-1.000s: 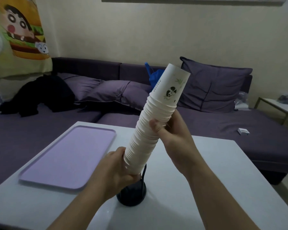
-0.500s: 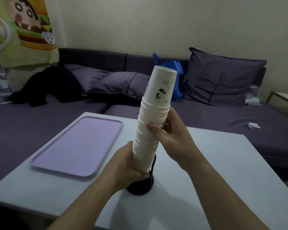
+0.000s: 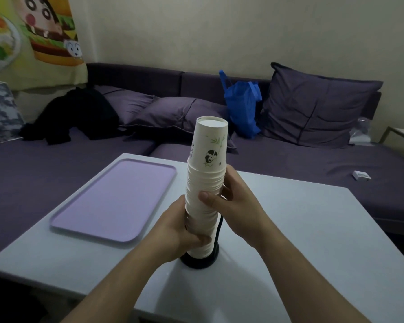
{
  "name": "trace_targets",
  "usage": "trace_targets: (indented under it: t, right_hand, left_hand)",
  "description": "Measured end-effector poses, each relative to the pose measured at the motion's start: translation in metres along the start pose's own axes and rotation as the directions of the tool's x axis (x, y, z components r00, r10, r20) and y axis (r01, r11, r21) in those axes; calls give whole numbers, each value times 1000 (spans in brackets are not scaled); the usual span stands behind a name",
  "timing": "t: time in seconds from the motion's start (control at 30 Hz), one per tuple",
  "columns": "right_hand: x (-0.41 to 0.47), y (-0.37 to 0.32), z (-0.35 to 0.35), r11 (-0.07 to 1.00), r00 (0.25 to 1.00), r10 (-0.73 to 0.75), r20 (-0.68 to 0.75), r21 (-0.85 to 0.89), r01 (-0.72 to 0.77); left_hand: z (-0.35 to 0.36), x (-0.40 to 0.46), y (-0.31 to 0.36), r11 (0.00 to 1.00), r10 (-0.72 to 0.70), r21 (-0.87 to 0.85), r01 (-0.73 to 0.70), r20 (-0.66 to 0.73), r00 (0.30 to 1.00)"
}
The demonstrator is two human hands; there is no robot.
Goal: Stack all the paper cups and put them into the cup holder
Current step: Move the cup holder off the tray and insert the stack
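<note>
Two bare forearms in shot, no sleeves anywhere up to the frame edge. Left hand (image 3: 184, 231) and right hand (image 3: 237, 206) carry no rings, no watch, no bands at the wrists. One short, plain thumbnail shows on the right hand, unpainted.

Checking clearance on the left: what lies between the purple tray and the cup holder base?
In the head view, only the left hand, gripping the cup stack, and bare table lie between tray and holder base.
</note>
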State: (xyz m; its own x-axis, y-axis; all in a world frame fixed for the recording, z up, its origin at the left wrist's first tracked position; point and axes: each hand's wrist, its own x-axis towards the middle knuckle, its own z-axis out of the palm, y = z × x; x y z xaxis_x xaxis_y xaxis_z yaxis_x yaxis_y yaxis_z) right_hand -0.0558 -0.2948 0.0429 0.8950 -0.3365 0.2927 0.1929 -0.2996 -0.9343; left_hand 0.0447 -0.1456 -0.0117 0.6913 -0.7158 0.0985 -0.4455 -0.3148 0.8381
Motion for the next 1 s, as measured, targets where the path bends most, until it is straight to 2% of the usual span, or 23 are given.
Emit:
trace_targets:
  t: [0.2,0.37,0.5,0.6,0.73,0.87,1.0]
  right_hand:
    - [0,3,4,999,1000,-2,6,40,1]
    - [-6,16,-10,994,994,71,80,-86,-64]
    - [-15,39,-26,930,950,276,147,-289,-226]
    - [-30,65,-21,801,915,370,161,-554,-226]
    - [-41,86,4,782,940,298,169,-608,-138]
    - [-40,97,12,805,959,274,78,-564,-184]
    - [-44,98,11,810,963,265,49,-553,-194]
  left_hand:
    - [2,0,-1,999,-40,-4,40,7,999]
    - [-4,-7,-6,995,-99,-25,101,78,992]
    - [-7,-16,-22,986,-166,17,165,142,976]
    - [-4,-24,-33,975,-203,128,182,175,964]
    - [4,-29,-37,967,-168,217,135,139,976]
    - [13,-29,-41,966,-173,206,158,58,983]
    - [17,-26,-50,969,-181,174,178,6,983]
